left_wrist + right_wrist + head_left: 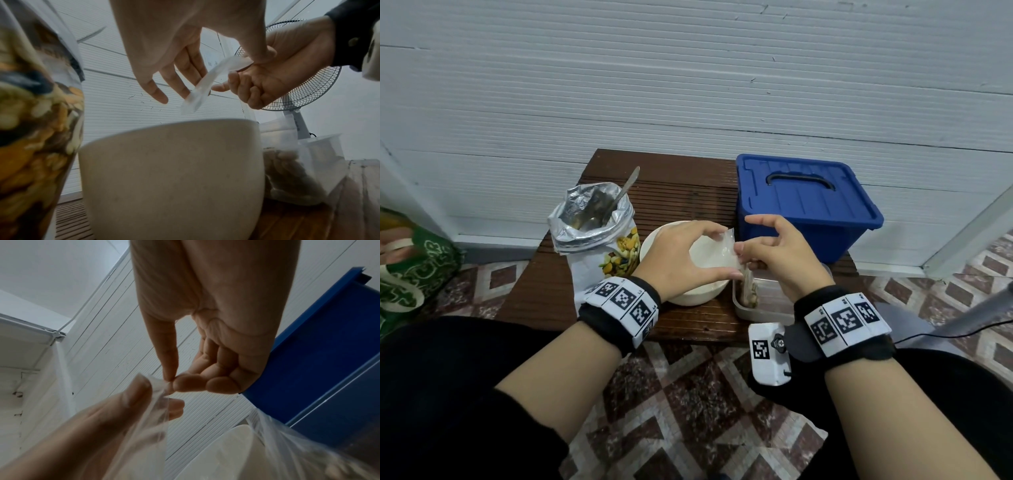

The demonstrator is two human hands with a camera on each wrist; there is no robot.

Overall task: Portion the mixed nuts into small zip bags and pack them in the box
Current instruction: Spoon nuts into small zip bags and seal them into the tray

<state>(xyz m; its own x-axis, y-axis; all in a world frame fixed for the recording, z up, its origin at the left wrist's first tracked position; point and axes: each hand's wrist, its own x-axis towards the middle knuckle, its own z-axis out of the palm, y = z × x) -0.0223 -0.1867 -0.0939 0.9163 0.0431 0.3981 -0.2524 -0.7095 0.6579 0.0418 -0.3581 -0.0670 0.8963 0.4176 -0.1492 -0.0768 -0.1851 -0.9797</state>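
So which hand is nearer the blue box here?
The right hand. It is just in front of the blue box, overlapping its near wall in the head view, while the left hand is over the white bowl, further left. Both pinch the empty zip bag.

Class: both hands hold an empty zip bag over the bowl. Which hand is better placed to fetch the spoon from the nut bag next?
Probably the left hand: the spoon stands in the nut bag on its side. The right hand can keep pinching the zip bag.
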